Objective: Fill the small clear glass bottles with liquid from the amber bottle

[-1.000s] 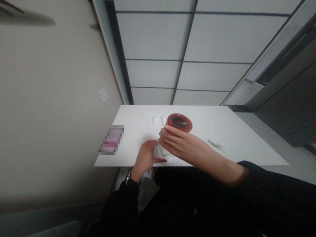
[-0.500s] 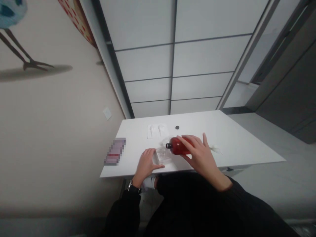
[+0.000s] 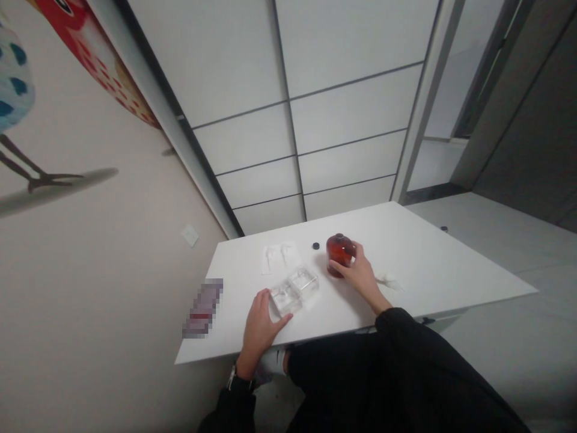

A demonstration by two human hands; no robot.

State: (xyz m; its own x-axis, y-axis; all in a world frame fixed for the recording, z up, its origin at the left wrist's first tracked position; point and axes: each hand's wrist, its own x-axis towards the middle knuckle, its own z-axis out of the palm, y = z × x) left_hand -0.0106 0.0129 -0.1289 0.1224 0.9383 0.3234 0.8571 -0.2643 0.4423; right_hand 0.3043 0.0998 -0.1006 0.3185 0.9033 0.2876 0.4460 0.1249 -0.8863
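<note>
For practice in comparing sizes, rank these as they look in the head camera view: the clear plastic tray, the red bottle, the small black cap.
Clear plastic tray
Red bottle
Small black cap
The tray's nearer position makes its lead over the bottle unsure.

A pixelated oblong [image 3: 202,308], perhaps a phone or card, wholly unreadable

Beige wall [image 3: 94,282] with a painted bird [image 3: 85,54] (red and blue), large pale grey panels [image 3: 288,120] beyond

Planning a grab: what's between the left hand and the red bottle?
The head view shows a clear plastic tray between the left hand and red bottle.
</note>
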